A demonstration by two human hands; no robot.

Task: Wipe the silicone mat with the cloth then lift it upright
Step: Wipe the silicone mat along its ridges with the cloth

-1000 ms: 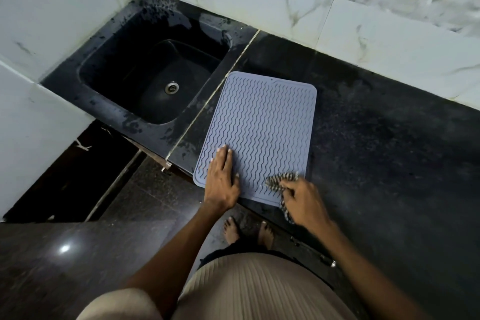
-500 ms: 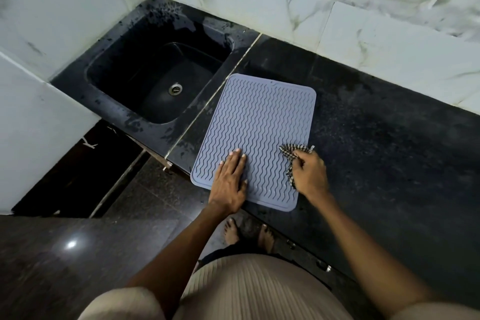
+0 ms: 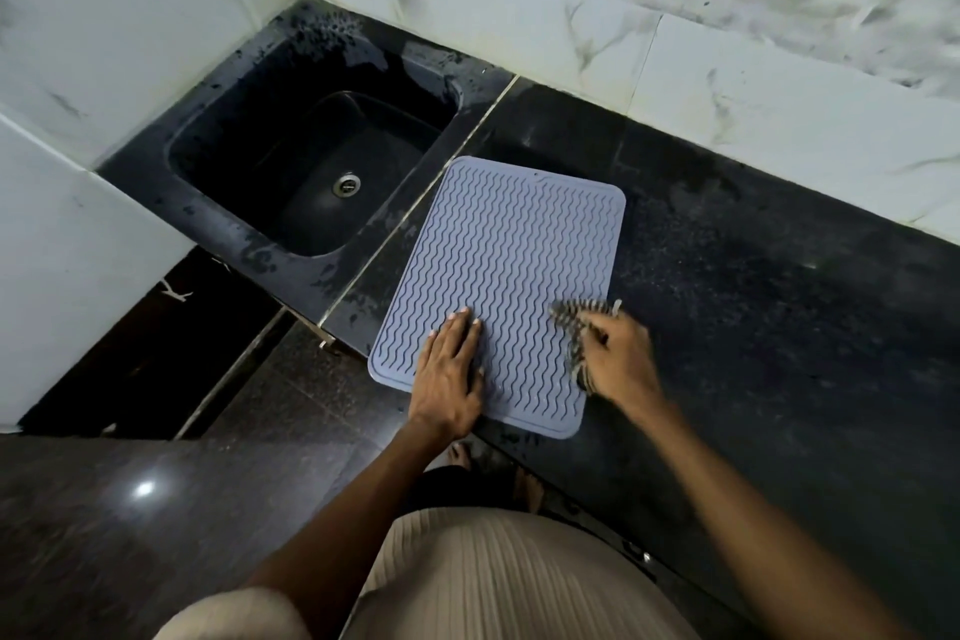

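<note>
On mat: L hand flat; R hand w/ cloth

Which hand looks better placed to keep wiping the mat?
The right hand, probably: it already grips the cloth at the right edge of the mat. The left hand lies flat on the mat, pinning it down.

Black stone countertop is carrying one item: grey silicone mat, lying flat under the left hand, its right edge by the right hand. Built-in black sink is sitting beyond left hand.
</note>
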